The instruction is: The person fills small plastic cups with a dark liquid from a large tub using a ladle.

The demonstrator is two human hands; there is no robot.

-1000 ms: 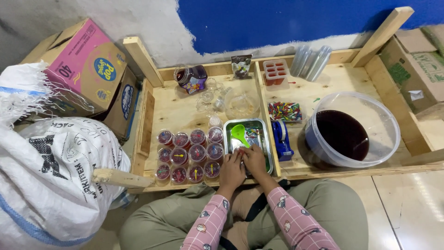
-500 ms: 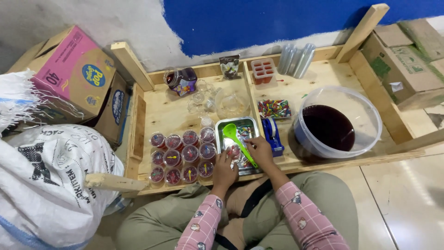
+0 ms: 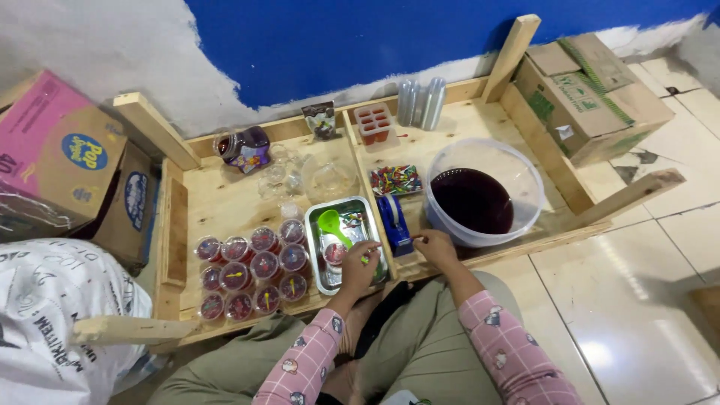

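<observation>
Since the earlier frame our right hand has left the metal tray for the blue tape dispenser. At nine o'clock stand filled cups; our left hand pinches a small cup over the tray; the right's fingers pinch tape.

On the surface, the metal tray sits at the near edge, middle. Filled cups cluster left of it; the tape dispenser stands just right, the tub beyond. Stacked cups lie along the far edge.
</observation>
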